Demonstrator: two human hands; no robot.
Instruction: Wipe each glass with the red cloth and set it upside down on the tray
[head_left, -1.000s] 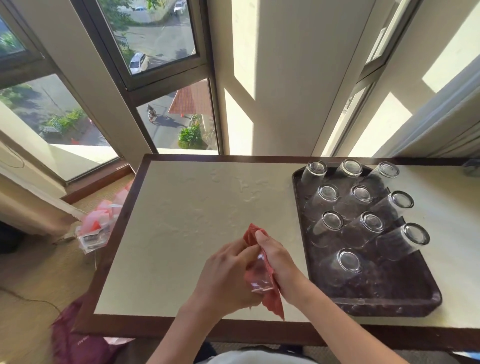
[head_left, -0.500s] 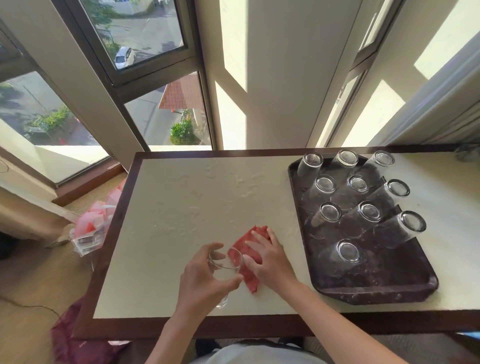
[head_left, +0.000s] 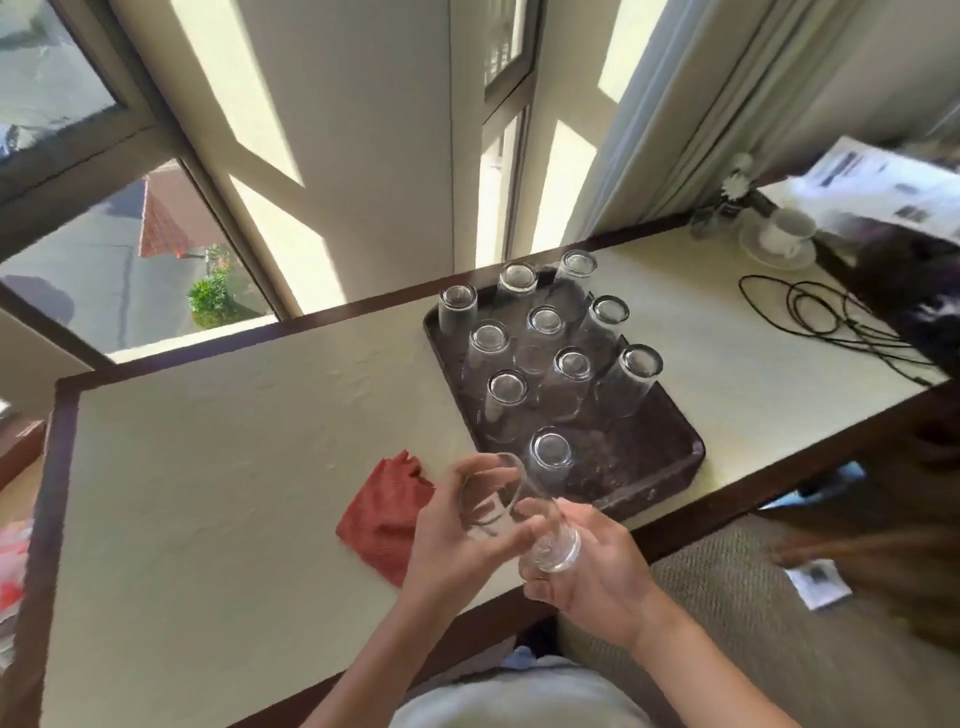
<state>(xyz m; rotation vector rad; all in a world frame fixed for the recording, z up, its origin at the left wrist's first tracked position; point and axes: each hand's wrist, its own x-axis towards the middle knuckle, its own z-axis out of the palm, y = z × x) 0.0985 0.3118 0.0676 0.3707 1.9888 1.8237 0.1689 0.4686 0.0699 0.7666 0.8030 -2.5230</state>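
Head camera is looking down on a cream table (head_left: 234, 467) with a dark wooden edge, and I am holding one glass (head_left: 521, 518) in both hands just above its near edge. My left hand (head_left: 452, 540) is curling round the mouth end of the glass, thumb over the rim and fingers wrapping underneath. My right hand (head_left: 597, 566) is cupping the thick base, with the fingers bending round it from below. The glass is lying tilted, nearly on its side, with the mouth pointing away to the left and the base pointing towards me on the right.

A red cloth (head_left: 382, 514) is lying crumpled on the table just left of my left hand, and that hand is hiding its right edge. Neither hand is gripping it.

A dark brown tray (head_left: 670, 457) is sitting on the table beyond my hands and to the right. Ten upturned glasses (head_left: 573, 364) are standing on it, bases up, in rows of three, with a single one (head_left: 550, 449) nearest me; the near right corner of the tray is showing bare.

Further right a black cable (head_left: 810, 312) is coiling loosely over the table, and a white cup (head_left: 784, 231) is resting on a saucer (head_left: 753, 254) by the pale curtain (head_left: 675, 130).
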